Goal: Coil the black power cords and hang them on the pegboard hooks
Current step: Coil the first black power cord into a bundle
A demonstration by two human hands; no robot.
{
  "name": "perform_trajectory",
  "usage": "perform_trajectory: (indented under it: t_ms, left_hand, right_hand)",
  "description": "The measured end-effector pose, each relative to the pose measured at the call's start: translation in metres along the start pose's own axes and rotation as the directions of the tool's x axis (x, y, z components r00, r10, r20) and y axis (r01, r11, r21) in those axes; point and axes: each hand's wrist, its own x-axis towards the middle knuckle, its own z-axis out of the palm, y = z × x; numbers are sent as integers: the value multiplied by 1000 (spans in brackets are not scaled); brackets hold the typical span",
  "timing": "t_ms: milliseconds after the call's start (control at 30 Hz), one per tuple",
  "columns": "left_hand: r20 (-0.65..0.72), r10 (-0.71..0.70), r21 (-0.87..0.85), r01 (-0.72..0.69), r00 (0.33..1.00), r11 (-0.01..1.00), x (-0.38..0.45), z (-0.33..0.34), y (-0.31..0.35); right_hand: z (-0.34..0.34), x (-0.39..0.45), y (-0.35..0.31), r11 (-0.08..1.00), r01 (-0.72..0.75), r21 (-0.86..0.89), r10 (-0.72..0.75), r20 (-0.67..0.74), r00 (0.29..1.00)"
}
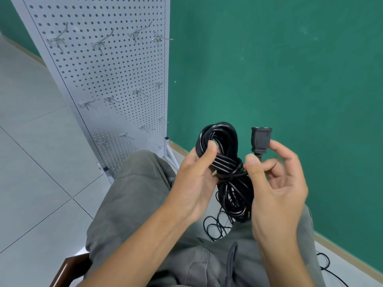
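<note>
Both hands work one coiled black cord (pixel 226 160); left hand (pixel 196 177) grips the bundle; right hand (pixel 275 183) pinches the cord just below its plug (pixel 260 139).

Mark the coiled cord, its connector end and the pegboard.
coiled cord (pixel 226 162): head view, on the wrapped middle of the bundle.
connector end (pixel 260 139): head view, on the black socket body.
pegboard (pixel 99 71): head view, on the bare perforated panel.
</note>
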Motion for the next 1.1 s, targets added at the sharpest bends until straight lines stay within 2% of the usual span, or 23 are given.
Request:
perform_trajectory:
  t_ms: [133, 267, 400, 567, 667, 833, 1000, 1100]
  left_hand:
    - [44, -27, 7, 27, 999, 1000, 1, 1, 3]
    - [41, -65, 2, 65, 997, 998, 0, -1, 4]
    - [5, -69, 42, 69, 998, 997, 0, 2, 7]
    - [-47, -64, 25, 65, 997, 998, -1, 4, 7]
    - [-62, -53, 33, 55, 997, 998, -1, 5, 9]
    - [-48, -13, 104, 18, 999, 994, -3, 3, 6]
    - [14, -8, 151, 6, 1000, 988, 0, -3, 2]
    - [39, -33, 234, 23, 999, 972, 4, -5, 3]
  right_hand:
    - [-3, -3, 7, 982, 125, -145, -121, 32, 992]
    - [-8, 0, 11, 842, 340, -419, -287, 186, 940]
    - [-10, 1, 13, 750, 443, -492, -346, 279, 896]
    - [-9, 5, 15, 646, 511, -567, -419, 296, 858]
    - [-12, 7, 18, 583, 544, -603, -407, 363, 838]
    - [-13, 10, 16, 515, 530, -673, -301, 437, 848]
    - [-12, 15, 6, 377, 609, -698, -247, 558, 792]
    - [-14, 21, 3, 350, 637, -687, -209, 606, 768]
